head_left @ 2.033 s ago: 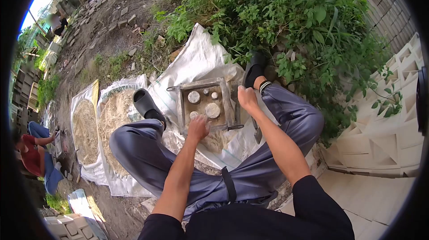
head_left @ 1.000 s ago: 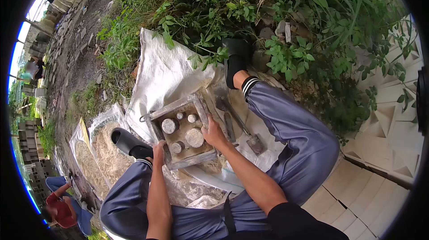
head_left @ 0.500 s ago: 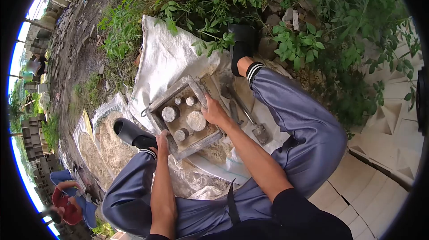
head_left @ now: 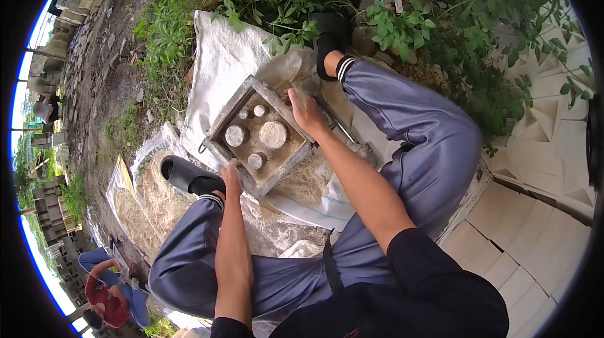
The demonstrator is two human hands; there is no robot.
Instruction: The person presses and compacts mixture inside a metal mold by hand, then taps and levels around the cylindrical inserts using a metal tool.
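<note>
A square wooden mould frame (head_left: pixel 286 173) stands on the pale sack between my feet. Inside it, several round plugs rise from a sandy bed, among them a large pale disc (head_left: pixel 273 135) and a smaller grey one (head_left: pixel 236 136). My left hand (head_left: pixel 231 178) is closed on the frame's lower left side, fingers partly hidden. At the upper right side, my right hand (head_left: pixel 304 112) has its fingers curled against the frame's outer edge. Just beyond that hand lies a trowel-like tool with a metal shaft (head_left: pixel 343 129), partly behind my forearm.
A white woven sack (head_left: pixel 220 55) spreads under the frame. Pale powder (head_left: pixel 157 193) is heaped on another sack at left. Leafy plants (head_left: pixel 402 26) border the far side. Pale slabs (head_left: pixel 516 262) lie at right. A person in red (head_left: pixel 107 303) sits at lower left.
The mould frame has turned counter-clockwise and sits higher in view. My right hand has moved up along its side; my left hand has stayed at the lower left side.
</note>
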